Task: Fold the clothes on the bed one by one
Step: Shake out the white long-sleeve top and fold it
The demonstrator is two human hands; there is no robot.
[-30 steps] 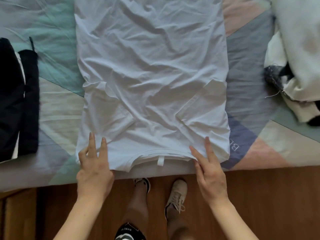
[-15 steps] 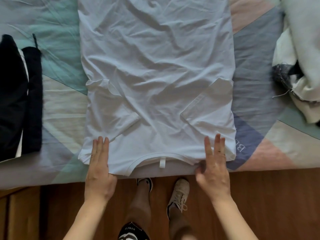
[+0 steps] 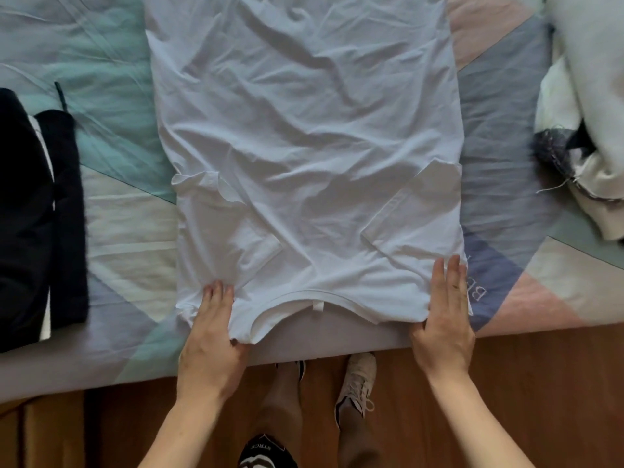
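A white T-shirt [image 3: 304, 146] lies flat and wrinkled on the bed, collar toward me, both sleeves folded inward over the body. My left hand [image 3: 212, 332] pinches the left shoulder, fingers on top and thumb tucked under the bunched edge. At the right shoulder corner my right hand [image 3: 445, 309] lies with straight fingers on top and the thumb under the hem edge, pinching it.
Folded black clothes [image 3: 37, 214] lie at the bed's left. A heap of white and grey garments [image 3: 584, 136] sits at the right. The patterned bedsheet [image 3: 114, 214] ends at a wooden floor [image 3: 540, 383], where my feet stand.
Both hands slid outward and slightly down to the shirt's shoulder corners. The left one now bunches fabric and has its thumb under the edge; the right has taken the corner.
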